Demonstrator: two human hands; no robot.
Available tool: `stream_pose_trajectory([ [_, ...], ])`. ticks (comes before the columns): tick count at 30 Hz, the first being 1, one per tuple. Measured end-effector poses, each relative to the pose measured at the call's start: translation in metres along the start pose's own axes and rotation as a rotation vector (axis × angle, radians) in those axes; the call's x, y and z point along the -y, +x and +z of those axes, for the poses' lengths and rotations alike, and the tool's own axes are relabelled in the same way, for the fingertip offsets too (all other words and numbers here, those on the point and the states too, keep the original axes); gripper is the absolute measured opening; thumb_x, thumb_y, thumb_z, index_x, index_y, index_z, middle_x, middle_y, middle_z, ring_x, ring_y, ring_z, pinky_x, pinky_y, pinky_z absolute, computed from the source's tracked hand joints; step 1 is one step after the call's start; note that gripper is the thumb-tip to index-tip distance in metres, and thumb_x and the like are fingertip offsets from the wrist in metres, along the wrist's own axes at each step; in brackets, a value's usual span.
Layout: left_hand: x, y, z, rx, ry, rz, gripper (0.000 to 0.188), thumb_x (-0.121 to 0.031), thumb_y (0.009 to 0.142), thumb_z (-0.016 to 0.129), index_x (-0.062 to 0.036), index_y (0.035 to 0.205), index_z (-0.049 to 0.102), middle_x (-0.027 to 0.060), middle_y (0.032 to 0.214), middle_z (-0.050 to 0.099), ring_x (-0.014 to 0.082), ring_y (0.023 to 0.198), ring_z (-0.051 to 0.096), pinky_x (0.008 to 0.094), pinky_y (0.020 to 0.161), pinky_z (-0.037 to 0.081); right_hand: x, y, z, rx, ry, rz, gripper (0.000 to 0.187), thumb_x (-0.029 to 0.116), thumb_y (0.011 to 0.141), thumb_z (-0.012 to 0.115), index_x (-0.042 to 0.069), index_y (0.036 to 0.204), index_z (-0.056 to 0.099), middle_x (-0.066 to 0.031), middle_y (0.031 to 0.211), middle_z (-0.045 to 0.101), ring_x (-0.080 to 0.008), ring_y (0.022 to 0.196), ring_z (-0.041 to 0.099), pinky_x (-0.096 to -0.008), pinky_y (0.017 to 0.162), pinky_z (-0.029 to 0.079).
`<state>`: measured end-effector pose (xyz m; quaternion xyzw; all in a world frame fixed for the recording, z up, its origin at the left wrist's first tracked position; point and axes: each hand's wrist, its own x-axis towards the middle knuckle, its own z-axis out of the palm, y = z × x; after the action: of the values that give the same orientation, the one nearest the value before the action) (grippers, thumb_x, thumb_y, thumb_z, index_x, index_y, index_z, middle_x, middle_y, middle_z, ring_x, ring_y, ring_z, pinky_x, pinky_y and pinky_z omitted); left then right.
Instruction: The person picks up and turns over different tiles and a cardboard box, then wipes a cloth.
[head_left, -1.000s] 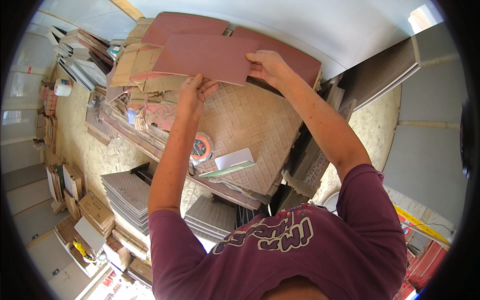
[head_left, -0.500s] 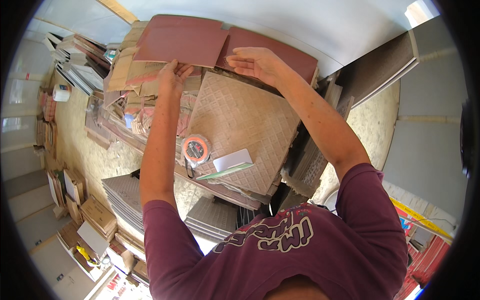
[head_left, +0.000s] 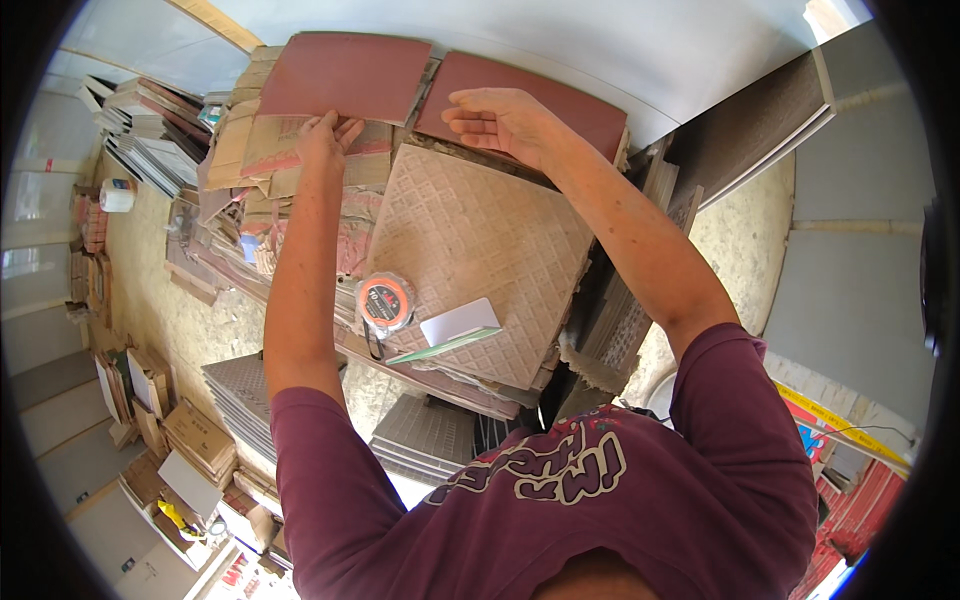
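My left hand [head_left: 324, 140] pinches the near edge of a flat reddish-brown tile [head_left: 345, 78], its fingers partly hidden at the edge. A second reddish-brown tile [head_left: 560, 98] lies to the right, with a narrow gap between the two. Over this second tile my right hand [head_left: 505, 122] is held open, fingers stretched out and nothing in them. Nearer to me is a beige tile with a raised lattice pattern [head_left: 480, 240]. An orange and clear tape measure [head_left: 385, 302] rests at its left edge, beside a small white and green folded card [head_left: 458, 325].
Torn cardboard [head_left: 225, 150] lies under the left tile. Dark panels [head_left: 750, 130] lean at the right by the white wall. Stacked grey tiles [head_left: 425, 435] stand below the table, and cardboard boxes [head_left: 195, 437] at the lower left. A white tub [head_left: 118, 195] sits far left.
The left reddish-brown tile has shifted left with my left hand, and a gap has opened beside the right tile. My right hand has moved slightly left, still open.
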<state>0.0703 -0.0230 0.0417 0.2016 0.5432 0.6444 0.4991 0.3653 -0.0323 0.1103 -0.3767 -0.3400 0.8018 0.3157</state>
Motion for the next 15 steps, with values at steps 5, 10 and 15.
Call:
stream_pose_trajectory([
  [5, -0.011, 0.014, -0.006, 0.038, 0.162, -0.01, 0.019, -0.002, 0.085, 0.055, 0.0099, 0.098, 0.049, 0.0174, 0.089, 0.059, 0.0276, 0.074, 0.064, 0.0374, 0.062, 0.058, 0.001, -0.001, 0.002, -0.006, -0.015, 0.008, 0.031, 0.02, 0.088, 0.06, 0.0, 0.111, 0.056, -0.0113, 0.101, 0.064, -0.0142, 0.086, 0.061, -0.0276, 0.076, 0.052],
  [10, -0.004, 0.007, -0.006, 0.008, 0.215, 0.095, 0.024, -0.003, 0.082, 0.06, 0.0047, 0.102, 0.051, 0.0119, 0.09, 0.059, 0.0216, 0.072, 0.061, 0.0301, 0.058, 0.053, 0.005, -0.004, 0.003, -0.018, -0.038, -0.006, 0.033, 0.022, 0.088, 0.06, 0.0, 0.112, 0.056, -0.0106, 0.101, 0.063, -0.0137, 0.086, 0.061, -0.0273, 0.077, 0.051],
  [15, 0.0, 0.005, -0.004, 0.021, 0.304, 0.21, 0.023, -0.004, 0.083, 0.06, -0.0002, 0.104, 0.051, 0.0081, 0.102, 0.059, 0.0198, 0.09, 0.058, 0.0372, 0.079, 0.047, 0.006, -0.003, 0.004, -0.021, -0.044, -0.002, 0.031, 0.022, 0.086, 0.061, 0.001, 0.108, 0.057, -0.0105, 0.1, 0.063, -0.0131, 0.084, 0.06, -0.0268, 0.076, 0.051],
])
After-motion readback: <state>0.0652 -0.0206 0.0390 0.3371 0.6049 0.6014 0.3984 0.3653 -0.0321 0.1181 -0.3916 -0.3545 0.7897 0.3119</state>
